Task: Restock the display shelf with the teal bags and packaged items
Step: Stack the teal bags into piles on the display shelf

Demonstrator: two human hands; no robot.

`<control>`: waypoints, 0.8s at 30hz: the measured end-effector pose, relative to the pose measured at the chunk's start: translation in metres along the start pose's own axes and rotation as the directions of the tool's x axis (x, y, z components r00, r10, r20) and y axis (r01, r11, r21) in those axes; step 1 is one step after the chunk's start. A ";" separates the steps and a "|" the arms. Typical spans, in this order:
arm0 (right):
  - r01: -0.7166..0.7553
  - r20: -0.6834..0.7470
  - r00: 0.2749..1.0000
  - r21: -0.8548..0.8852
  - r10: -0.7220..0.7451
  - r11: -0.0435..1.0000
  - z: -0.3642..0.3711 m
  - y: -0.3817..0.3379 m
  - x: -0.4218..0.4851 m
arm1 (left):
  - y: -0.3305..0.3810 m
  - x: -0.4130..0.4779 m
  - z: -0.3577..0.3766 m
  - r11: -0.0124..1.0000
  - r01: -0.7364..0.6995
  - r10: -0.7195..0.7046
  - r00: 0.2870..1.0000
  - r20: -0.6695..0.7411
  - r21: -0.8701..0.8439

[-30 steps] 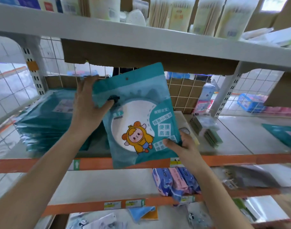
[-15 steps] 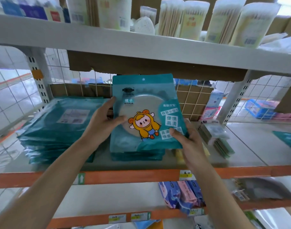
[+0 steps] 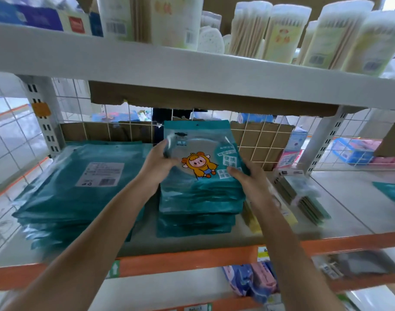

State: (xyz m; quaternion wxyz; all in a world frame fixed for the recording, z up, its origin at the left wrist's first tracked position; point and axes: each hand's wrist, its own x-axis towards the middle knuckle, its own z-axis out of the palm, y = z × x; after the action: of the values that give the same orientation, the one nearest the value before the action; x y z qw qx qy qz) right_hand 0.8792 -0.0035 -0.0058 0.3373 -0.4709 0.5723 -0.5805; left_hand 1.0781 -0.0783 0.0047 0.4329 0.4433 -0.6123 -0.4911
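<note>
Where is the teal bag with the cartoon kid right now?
Head view, centre: the cartoon bag is held atop the middle teal stack by the left hand and right hand, right of the bigger stack.

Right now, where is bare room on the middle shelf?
The widest bare patch of shelf lies on the right, between the small packets and the lone teal bag at the edge. A narrow gap runs between the left teal pile and the middle stack, whose top bag the left hand and right hand hold. Left and centre are crowded.
</note>
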 end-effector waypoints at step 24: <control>-0.061 0.102 0.993 0.035 0.058 0.998 -0.008 0.024 0.008 | -0.030 -0.008 0.017 0.752 -0.082 0.133 0.991 -0.029 0.655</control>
State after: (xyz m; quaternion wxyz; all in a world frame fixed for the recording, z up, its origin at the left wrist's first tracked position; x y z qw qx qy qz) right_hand 0.8656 -0.0112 -0.0269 0.3916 -0.4759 0.5573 -0.5564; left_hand 1.0665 -0.0707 -0.0277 0.3015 0.5479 -0.7530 -0.2050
